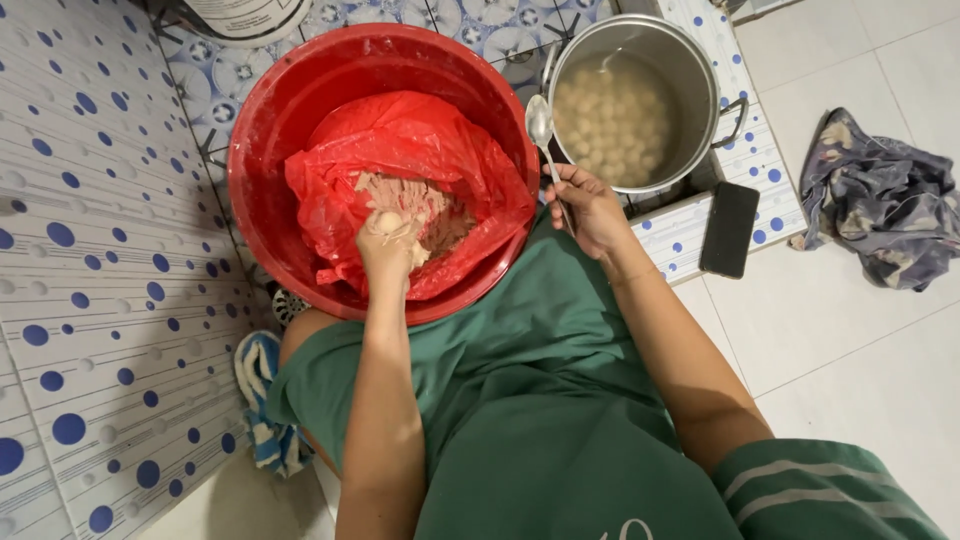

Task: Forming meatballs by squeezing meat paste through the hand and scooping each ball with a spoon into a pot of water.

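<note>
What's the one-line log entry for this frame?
left hand: squeezing ball from paste in red basin | right hand: holding spoon | pot: balls in water

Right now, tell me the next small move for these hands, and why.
Probably bring the spoon in the right hand over to the left hand and scoop off the ball squeezed up from its fist of paste. The ball looks formed, and the pot alongside already holds many like it.
</note>
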